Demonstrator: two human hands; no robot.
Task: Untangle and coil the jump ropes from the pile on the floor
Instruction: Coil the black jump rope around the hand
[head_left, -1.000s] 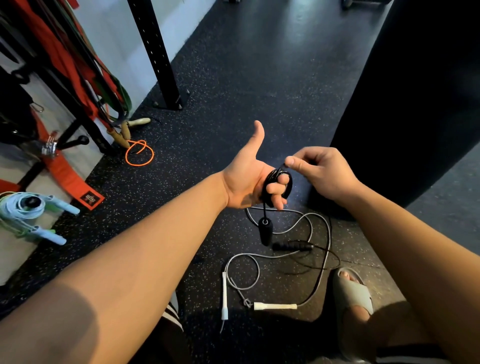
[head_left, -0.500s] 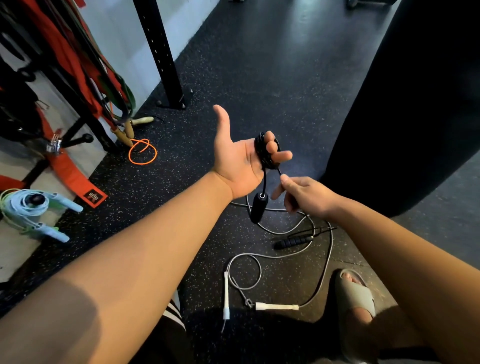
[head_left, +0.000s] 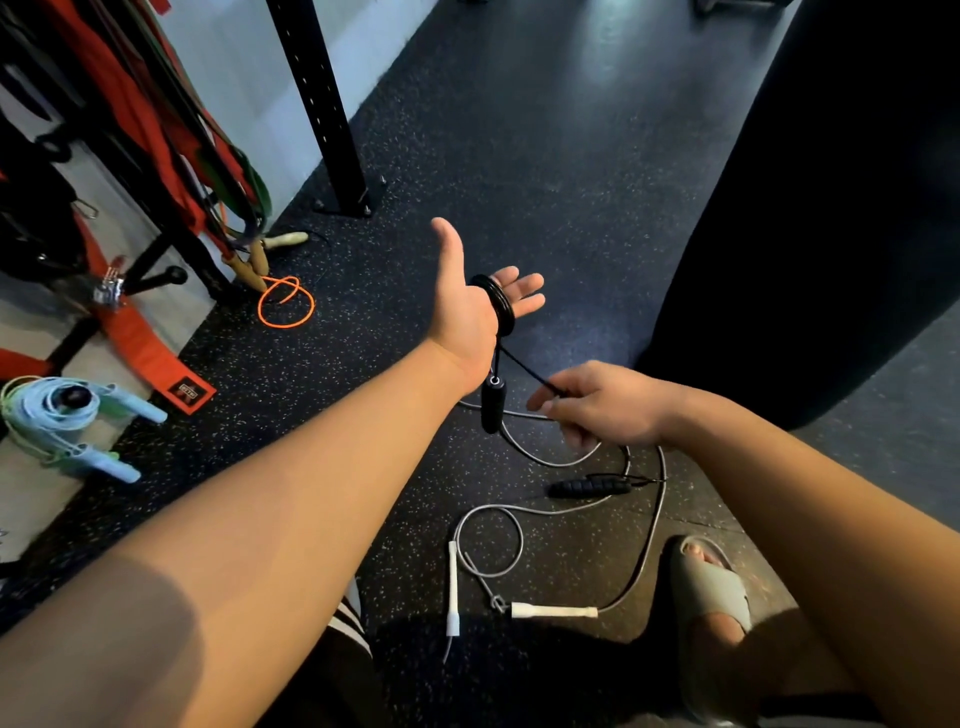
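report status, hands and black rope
Left hand open, black rope coiled round it. Right hand pinching the free strand. Grey rope loose on floor.

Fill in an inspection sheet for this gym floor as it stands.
Surface: speckled black rubber floor.
Job's things: black rope coiled round the left fingers, one handle hanging, the other lying on the floor; grey rope loose on the floor.
Clutter: orange rope, light blue rope, red strap.
Hands: left hand open, fingers straight; right hand pinches the black rope.
Cables: nothing seen.
Surroundings: rack post, black bag, sandal.
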